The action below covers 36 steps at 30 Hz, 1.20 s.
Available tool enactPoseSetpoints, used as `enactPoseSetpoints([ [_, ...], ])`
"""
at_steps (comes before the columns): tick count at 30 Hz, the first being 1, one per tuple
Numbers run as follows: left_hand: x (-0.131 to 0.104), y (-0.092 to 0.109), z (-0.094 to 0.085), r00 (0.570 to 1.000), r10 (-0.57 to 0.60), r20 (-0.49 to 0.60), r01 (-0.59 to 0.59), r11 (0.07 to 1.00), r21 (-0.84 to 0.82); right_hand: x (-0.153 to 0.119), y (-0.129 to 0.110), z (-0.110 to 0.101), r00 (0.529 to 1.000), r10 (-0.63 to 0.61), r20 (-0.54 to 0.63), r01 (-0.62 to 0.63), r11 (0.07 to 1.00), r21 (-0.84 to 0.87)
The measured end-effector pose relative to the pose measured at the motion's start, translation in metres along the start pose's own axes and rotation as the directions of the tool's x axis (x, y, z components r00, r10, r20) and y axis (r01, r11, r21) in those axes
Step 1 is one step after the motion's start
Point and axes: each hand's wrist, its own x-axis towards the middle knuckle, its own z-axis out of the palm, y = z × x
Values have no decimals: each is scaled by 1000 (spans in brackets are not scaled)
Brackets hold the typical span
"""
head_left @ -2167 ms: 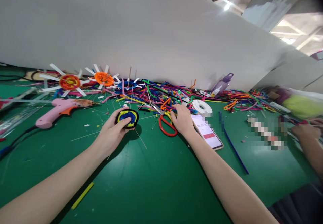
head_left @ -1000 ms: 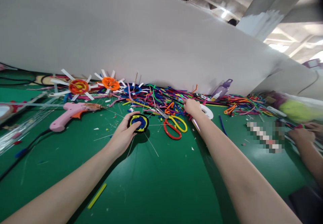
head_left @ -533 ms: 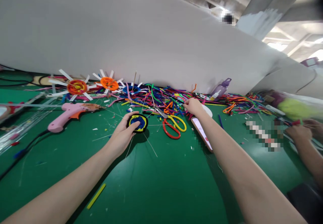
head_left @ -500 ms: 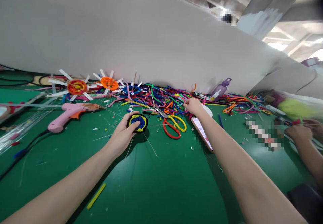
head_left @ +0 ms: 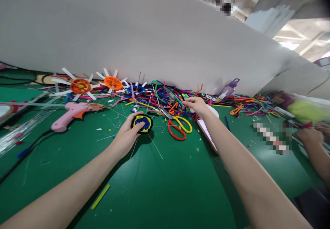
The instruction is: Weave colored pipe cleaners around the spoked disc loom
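My left hand [head_left: 130,131] grips a round disc [head_left: 145,123] with a blue middle, a yellow ring and a black fuzzy rim. The thumb presses on its face, and thin pale spokes stick out around it. Over a heap of coloured pipe cleaners [head_left: 170,98], my right hand [head_left: 194,106] is closed in a pinch. A dark pipe cleaner [head_left: 182,95] runs to its fingertips, partly lost against the heap. Scissors [head_left: 177,127] with one red and one yellow handle lie between the hands, blades toward the heap.
A pink glue gun [head_left: 73,115] lies at left. Behind it stand two orange discs [head_left: 80,86] with white strips. A phone [head_left: 207,134] lies under my right forearm, near a purple bottle [head_left: 228,89]. A yellow stick [head_left: 100,197] lies in front. Another person's hand [head_left: 310,134] is at far right.
My right hand has shifted slightly left over the heap, fingers still pinched. The left hand keeps its hold on the disc. The whole view has shifted a little.
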Motion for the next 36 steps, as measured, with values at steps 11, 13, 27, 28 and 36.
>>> enactPoseSetpoints([
  [11,1,-1,2,999,-17,-33,17,1000,13,-38,-16,36,995,-25,-95,15,995,-101],
  [13,1,-1,3,999,-18,-31,18,1000,21,-45,-17,44,992,0,-124,-17,991,-131],
  [27,8,-11,8,995,16,-98,-8,997,76,-53,-1,69,972,-91,-216,75,994,-83],
  [28,8,-12,9,994,19,-105,-10,997,79,-52,0,69,976,-95,-196,85,995,-61],
  [36,7,-12,10,993,21,-113,-9,994,108,-48,5,67,933,-167,-320,163,986,-38],
])
